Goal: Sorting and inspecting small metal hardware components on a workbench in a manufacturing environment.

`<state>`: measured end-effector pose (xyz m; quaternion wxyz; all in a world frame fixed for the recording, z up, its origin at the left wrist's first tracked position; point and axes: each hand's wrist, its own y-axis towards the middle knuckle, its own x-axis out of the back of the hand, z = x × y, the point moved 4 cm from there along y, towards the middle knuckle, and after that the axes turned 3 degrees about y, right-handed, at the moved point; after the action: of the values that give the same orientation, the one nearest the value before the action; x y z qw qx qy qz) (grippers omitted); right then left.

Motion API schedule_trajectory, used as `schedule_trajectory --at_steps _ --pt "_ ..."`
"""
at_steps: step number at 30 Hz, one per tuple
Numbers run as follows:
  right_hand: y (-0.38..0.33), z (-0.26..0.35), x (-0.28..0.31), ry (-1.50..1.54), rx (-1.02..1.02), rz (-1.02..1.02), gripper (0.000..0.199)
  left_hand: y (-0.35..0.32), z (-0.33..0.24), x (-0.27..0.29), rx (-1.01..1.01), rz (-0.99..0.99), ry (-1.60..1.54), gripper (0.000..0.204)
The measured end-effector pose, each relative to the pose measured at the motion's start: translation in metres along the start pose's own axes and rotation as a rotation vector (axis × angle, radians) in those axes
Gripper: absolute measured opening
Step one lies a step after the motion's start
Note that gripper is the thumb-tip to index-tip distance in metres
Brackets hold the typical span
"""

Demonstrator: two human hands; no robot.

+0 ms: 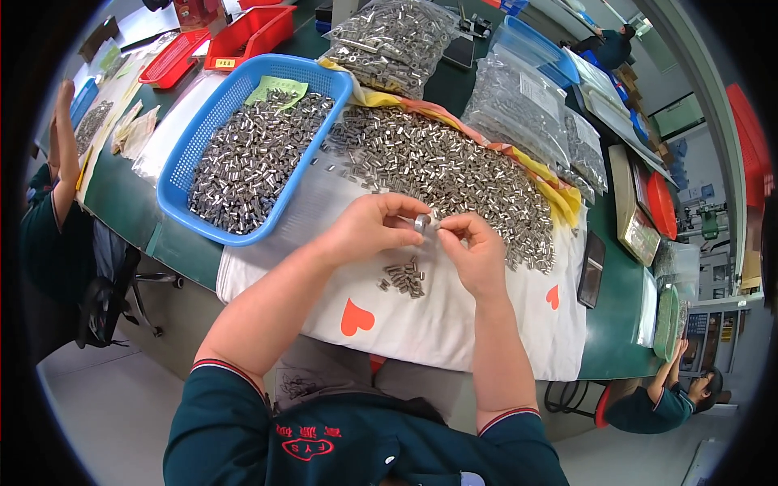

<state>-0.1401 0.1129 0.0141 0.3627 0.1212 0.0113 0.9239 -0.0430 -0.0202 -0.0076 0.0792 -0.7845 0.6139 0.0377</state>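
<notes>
My left hand [366, 229] is closed in a pinch on a shiny metal ring [421, 223], held upright above the white cloth [429, 328]. Just beside the ring, my right hand [478, 249] has thumb and forefinger pressed together on a small metal piece, mostly hidden by the fingertips. Below the hands lies a little heap of small metal cylinders [403, 278]. Beyond them a large pile of similar cylinders [454, 162] spreads over the cloth. To the left stands a blue perforated basket [174, 182], holding many more cylinders and a pale green paper slip [278, 86].
Clear bags of metal parts [389, 40] stand behind the pile, with more bags [515, 105] at the far right. A dark phone-like slab [592, 271] lies by the cloth's right edge. Red bins [251, 36] sit at the far left. Co-workers sit on both sides.
</notes>
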Motion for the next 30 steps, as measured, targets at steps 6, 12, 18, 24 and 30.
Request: schedule_trajectory --at_steps 6,12,18,24,30 --pt "-0.002 0.013 -0.007 -0.038 0.096 0.064 0.009 0.0 -0.003 -0.004 0.005 0.019 -0.089 0.036" --pt "-0.005 0.022 -0.01 -0.364 0.232 0.051 0.009 -0.002 -0.001 -0.005 0.04 -0.005 0.063 0.035" --pt "-0.011 0.028 -0.016 -0.42 0.356 -0.081 0.006 -0.004 -0.006 -0.003 0.045 -0.031 0.065 0.035" --pt "-0.006 0.018 0.0 -0.143 -0.008 0.097 0.007 -0.001 -0.003 -0.007 0.05 0.036 0.03 0.035" --pt "-0.002 -0.002 -0.001 0.098 -0.196 0.118 0.006 -0.001 0.0 -0.01 0.095 0.082 0.005 0.036"
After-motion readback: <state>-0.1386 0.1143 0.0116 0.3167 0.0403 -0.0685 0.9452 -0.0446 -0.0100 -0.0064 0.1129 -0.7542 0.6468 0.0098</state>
